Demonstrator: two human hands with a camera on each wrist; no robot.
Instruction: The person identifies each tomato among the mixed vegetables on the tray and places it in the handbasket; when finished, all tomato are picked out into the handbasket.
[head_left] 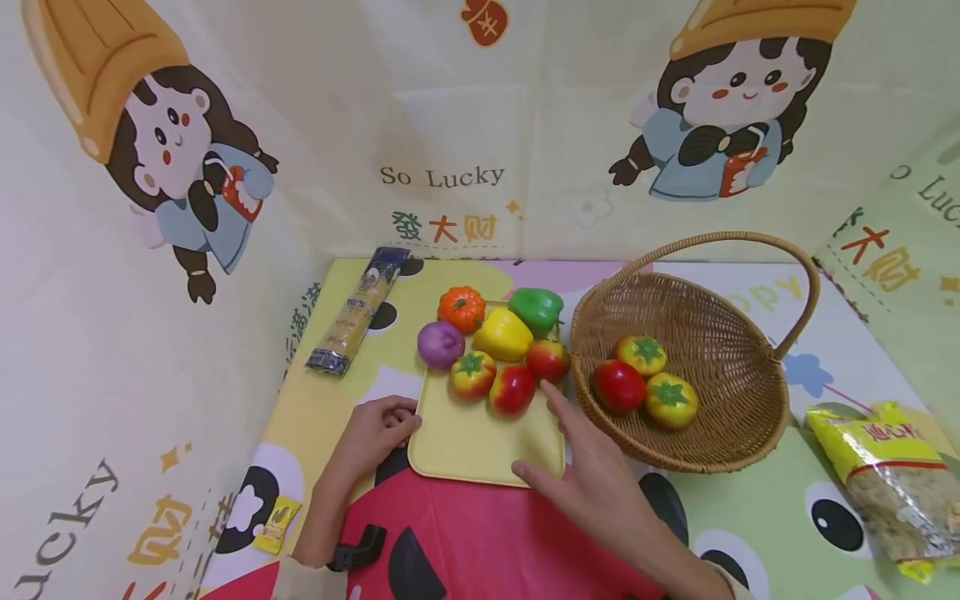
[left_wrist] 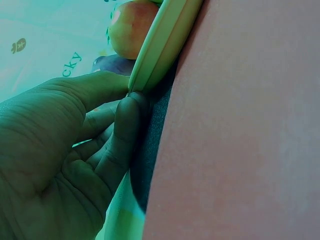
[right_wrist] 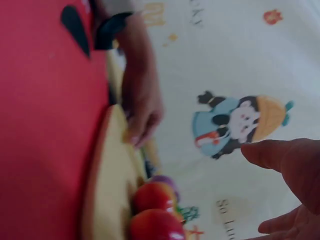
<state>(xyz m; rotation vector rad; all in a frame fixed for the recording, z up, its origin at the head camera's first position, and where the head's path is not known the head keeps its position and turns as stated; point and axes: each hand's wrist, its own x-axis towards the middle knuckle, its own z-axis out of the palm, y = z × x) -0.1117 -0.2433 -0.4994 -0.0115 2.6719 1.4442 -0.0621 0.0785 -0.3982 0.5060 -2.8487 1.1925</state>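
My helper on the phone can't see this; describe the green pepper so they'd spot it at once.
Find the big wicker basket, then the yellow tray just left of it. At the tray's far right corner is the green pepper, just beyond the yellow pepper. It is the only green-bodied piece there.

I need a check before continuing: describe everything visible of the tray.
The tray is pale yellow, smooth and plastic-looking, rectangular, with rounded corners and a low rim. It lies on the patterned cloth, left of the wicker basket; colourful produce covers its far part, the near part bare. The left hand grips its left edge.
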